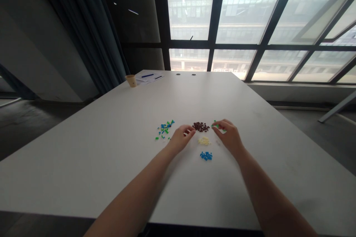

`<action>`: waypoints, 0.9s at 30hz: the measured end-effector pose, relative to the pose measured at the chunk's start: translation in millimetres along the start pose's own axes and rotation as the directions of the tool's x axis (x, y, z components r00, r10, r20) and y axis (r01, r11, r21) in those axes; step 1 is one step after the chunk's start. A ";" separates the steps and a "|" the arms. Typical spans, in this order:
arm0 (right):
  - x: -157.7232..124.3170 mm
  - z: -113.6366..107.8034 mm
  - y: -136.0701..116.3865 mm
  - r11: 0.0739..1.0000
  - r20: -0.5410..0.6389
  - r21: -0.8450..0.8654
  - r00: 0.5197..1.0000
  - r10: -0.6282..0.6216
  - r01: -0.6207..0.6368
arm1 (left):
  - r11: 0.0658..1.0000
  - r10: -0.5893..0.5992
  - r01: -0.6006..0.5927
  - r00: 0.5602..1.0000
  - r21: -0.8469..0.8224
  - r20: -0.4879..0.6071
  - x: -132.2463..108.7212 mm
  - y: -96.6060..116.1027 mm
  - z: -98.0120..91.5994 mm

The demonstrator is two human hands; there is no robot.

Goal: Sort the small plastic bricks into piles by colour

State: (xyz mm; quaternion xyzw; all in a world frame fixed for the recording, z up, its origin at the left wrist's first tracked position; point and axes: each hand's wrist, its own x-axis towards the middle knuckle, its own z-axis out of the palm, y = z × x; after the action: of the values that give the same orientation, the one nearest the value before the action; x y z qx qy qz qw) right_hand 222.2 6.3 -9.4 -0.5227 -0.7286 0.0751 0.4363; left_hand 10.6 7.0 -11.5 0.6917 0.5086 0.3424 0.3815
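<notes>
Left grip (180, 137) loosely curled by the brown bits (200, 127), right grip (228, 133) almost pinched at the green bits (216, 125), honestly can't tell if either's holding anything.

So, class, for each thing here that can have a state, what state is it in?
Left hand: fingers curled, grip unclear
Right hand: fingers bent, grip unclear
Dark brown pieces: heaped loosely
Yellow pieces: clustered
Blue pieces: clustered
Green pieces: partly hidden by the right hand
Mixed-colour pieces: scattered
Cup: upright
Papers: lying flat
Blue pen: lying on the papers
Curtain: hanging in folds
Upper right window pane: apparently tilted open
</notes>
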 end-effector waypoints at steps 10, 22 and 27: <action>-3.2 -29.5 85.8 0.619 -0.109 -0.455 0.730 0.675 -0.641 | 0.584 -0.192 0.170 0.979 0.794 -0.068 1.0 -28.4 -29.2; 4.1 -28.4 78.2 0.802 -0.298 -0.310 0.854 0.428 -0.510 | 0.725 -0.213 0.223 0.972 0.652 -0.096 6.0 -31.1 -30.3; 4.9 -19.5 41.2 0.956 -0.274 -0.150 0.940 0.205 -0.253 | 0.910 -0.038 0.091 0.990 0.404 -0.137 8.0 -21.6 -26.7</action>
State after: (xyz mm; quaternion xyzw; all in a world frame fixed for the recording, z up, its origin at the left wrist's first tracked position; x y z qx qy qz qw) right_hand 264.4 21.8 -18.1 -0.6473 -0.6039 -0.0096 0.4649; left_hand -20.0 23.7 -17.1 0.7160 0.6146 0.2587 0.2066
